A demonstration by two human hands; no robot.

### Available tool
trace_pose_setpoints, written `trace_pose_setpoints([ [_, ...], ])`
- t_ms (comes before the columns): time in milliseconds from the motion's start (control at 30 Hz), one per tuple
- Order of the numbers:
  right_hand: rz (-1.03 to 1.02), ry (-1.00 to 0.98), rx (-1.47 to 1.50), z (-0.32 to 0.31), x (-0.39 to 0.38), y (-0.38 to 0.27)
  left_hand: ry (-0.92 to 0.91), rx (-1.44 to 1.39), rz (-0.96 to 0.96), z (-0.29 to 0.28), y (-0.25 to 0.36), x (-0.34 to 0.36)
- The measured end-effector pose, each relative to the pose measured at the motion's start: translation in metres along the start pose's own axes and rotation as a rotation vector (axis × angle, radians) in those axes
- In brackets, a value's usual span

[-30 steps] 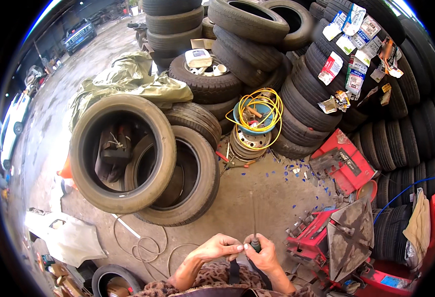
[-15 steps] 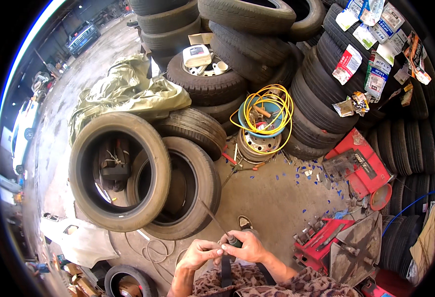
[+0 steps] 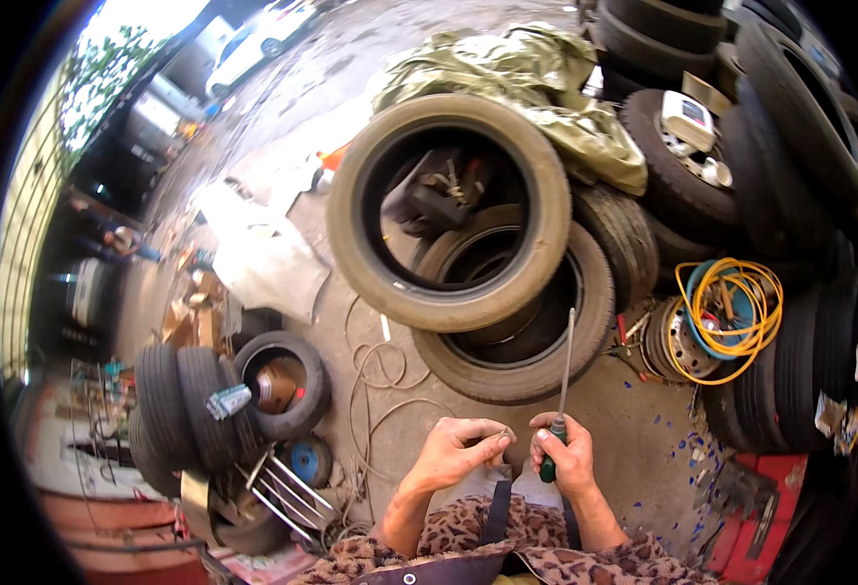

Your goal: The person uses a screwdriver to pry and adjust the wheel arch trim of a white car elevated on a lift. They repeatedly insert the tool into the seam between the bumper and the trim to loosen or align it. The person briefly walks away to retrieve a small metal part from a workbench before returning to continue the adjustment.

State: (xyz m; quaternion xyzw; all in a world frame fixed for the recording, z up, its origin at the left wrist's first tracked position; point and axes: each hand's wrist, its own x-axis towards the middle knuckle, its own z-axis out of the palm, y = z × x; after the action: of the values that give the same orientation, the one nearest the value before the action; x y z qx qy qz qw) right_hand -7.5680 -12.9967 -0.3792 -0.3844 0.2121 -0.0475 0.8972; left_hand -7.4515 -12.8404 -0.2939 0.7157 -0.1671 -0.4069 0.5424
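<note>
Screwdriver (image 3: 561, 400): its dark green handle is sitting in the right hand, in front of the body, while its long shank is pointing up the view.
Right hand (image 3: 571, 458): it is gripping the handle.
Left hand (image 3: 458, 450): thumb and forefinger are pinching together just beside it; whether they are holding something small, I cannot tell.
Work so far: the tool is apparently idling. Its tip is overlapping the lower tyre (image 3: 507, 387) in view, contact not being clear. No finished result is showing, nor how much is remaining.
Upper tyre (image 3: 353, 224): it is lying over the lower one, partly blocking its opening; a dark bundle (image 3: 446, 200) is showing through.
Beyond: a green tarp (image 3: 487, 68) is bunching behind the tyres.
Right side: a yellow hose (image 3: 762, 336) is coiling over a blue basin (image 3: 699, 336), crowding that flank.
Left side: a white panel (image 3: 263, 258) is lying on the floor, more tyres (image 3: 160, 390) standing nearer.
</note>
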Motion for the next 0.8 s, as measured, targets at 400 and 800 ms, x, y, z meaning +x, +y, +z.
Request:
trace_pose_setpoints([
  [400,0.393,-0.539,-0.721,0.134,0.034,0.148,0.952,-0.878,-0.194,-0.123,-0.208,-0.161],
  [800,0.428,-0.953,-0.98,0.379,0.105,0.267,1.407,-1.153,0.098,-0.409,-0.263,-0.219],
])
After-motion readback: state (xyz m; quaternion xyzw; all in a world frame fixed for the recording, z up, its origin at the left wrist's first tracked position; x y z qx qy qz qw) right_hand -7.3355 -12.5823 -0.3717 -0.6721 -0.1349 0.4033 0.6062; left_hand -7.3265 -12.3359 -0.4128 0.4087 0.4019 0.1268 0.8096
